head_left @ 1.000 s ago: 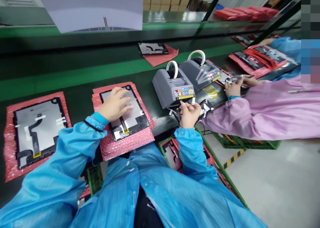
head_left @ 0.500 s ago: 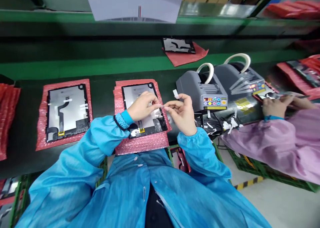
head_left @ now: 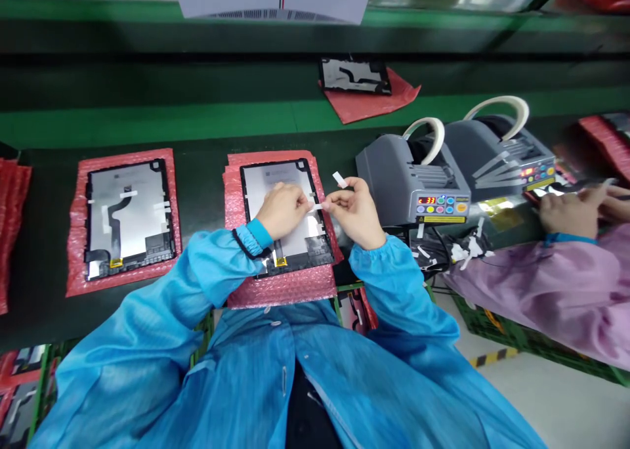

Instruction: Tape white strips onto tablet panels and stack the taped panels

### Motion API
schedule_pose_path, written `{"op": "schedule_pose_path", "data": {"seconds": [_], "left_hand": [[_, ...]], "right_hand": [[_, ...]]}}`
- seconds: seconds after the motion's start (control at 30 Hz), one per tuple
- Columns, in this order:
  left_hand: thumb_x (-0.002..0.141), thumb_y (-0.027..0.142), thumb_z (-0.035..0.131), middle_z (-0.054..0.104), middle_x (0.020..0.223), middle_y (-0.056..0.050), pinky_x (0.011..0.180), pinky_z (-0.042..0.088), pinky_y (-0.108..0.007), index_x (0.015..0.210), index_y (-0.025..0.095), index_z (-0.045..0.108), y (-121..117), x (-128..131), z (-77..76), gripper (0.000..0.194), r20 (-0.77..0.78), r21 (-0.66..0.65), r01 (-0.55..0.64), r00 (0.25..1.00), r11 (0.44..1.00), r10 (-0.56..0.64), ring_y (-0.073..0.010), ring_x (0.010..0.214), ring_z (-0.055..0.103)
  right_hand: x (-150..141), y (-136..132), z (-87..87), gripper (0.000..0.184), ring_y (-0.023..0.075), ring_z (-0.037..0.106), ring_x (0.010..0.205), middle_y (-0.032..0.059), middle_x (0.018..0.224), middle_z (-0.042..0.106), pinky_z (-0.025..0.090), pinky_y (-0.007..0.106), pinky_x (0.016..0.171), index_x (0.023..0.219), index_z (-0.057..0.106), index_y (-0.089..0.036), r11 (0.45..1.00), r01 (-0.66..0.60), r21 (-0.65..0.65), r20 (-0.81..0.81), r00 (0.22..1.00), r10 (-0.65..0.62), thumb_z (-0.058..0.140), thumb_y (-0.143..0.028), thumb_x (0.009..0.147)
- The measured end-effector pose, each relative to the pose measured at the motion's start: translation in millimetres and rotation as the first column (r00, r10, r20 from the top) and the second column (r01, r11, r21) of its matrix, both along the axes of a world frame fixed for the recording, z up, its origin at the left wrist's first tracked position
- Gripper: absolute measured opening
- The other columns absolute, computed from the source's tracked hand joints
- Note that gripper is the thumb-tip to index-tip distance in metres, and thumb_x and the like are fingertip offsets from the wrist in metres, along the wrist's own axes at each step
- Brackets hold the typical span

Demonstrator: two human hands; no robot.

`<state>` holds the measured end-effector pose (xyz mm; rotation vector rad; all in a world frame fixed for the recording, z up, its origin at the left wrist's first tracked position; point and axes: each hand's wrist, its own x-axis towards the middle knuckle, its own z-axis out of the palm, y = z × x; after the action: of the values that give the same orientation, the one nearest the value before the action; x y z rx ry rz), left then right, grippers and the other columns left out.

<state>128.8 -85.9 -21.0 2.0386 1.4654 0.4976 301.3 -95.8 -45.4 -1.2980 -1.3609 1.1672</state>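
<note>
Pinching tape (head_left: 317, 207), hands (head_left: 283, 209) (head_left: 357, 213) partly hiding tablet panel (head_left: 275, 181)

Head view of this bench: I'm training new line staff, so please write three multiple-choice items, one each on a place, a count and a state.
1. The left hand is over what? A) a black-framed tablet panel on pink bubble wrap B) a green crate C) the floor
2. How many grey tape dispensers stand on the bench? A) one B) two C) three
3. The right hand is: A) empty B) pinching a white tape strip C) flat on a panel

1 A: the hand sits over the panel's face.
2 B: two stand side by side.
3 B: the strip sticks out from its fingers.
</note>
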Motion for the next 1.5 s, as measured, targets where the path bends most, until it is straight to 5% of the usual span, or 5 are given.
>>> {"op": "schedule_pose_path", "data": {"seconds": [0.17,0.67,0.93,1.2,1.5], "left_hand": [[0.088,0.027,0.052,0.063,0.089,-0.012,0.087,0.043,-0.049,0.072,0.016,0.063,-0.3,11.8,-3.8,0.023,-0.178,-0.029,0.015,0.984,0.999,-0.02,-0.0316,0.102,0.051],[0.086,0.029,0.051,0.061,0.091,-0.014,0.088,0.04,-0.053,0.072,0.015,0.065,-1.6,14.4,-14.5,0.024,-0.217,0.012,0.025,0.976,1.0,-0.021,-0.0337,0.103,0.047],[0.074,0.029,0.068,0.06,0.087,-0.009,0.086,0.041,-0.047,0.075,0.018,0.061,7.3,5.2,-17.8,0.013,-0.13,0.041,-0.103,0.986,0.994,0.108,-0.0301,0.097,0.051],[0.089,0.037,0.053,0.062,0.088,-0.004,0.091,0.038,-0.039,0.086,0.019,0.064,23.9,-9.9,-1.9,0.022,0.053,0.11,0.035,0.998,0.993,-0.041,-0.0209,0.092,0.052],[0.09,0.03,0.052,0.062,0.083,-0.003,0.089,0.039,-0.039,0.079,0.018,0.062,23.8,-6.0,-9.0,0.019,0.011,0.026,0.085,0.996,0.996,-0.086,-0.0201,0.086,0.053]], "right_hand": [[5.3,8.5,-8.6,0.051,0.0134,0.06,0.058,-0.0081,0.064,0.06,0.047,0.029,0.061,0.092,0.032,-0.025,0.998,-0.026,-0.064,0.087,0.996,0.031,0.073,-0.029,0.062],[5.8,13.3,-16.2,0.049,0.0127,0.059,0.055,-0.009,0.06,0.059,0.046,0.028,0.059,0.089,0.034,-0.024,0.995,-0.017,-0.096,0.157,0.987,0.032,0.072,-0.023,0.058],[18.6,18.8,-26.4,0.064,0.0057,0.036,0.046,-0.0145,0.055,0.042,0.026,0.017,0.044,0.088,0.037,-0.024,0.949,-0.101,-0.298,-0.038,0.995,0.094,0.083,-0.047,0.049],[15.3,12.3,10.6,0.047,0.0123,0.045,0.066,-0.0027,0.067,0.049,0.039,0.027,0.064,0.076,0.054,-0.02,0.959,-0.28,0.037,0.207,0.941,0.267,0.055,-0.067,0.079],[13.9,14.3,13.9,0.044,0.0155,0.053,0.072,0.0008,0.072,0.057,0.044,0.03,0.07,0.08,0.06,-0.019,0.97,-0.243,0.025,0.235,0.944,0.23,0.057,-0.063,0.079]]}}
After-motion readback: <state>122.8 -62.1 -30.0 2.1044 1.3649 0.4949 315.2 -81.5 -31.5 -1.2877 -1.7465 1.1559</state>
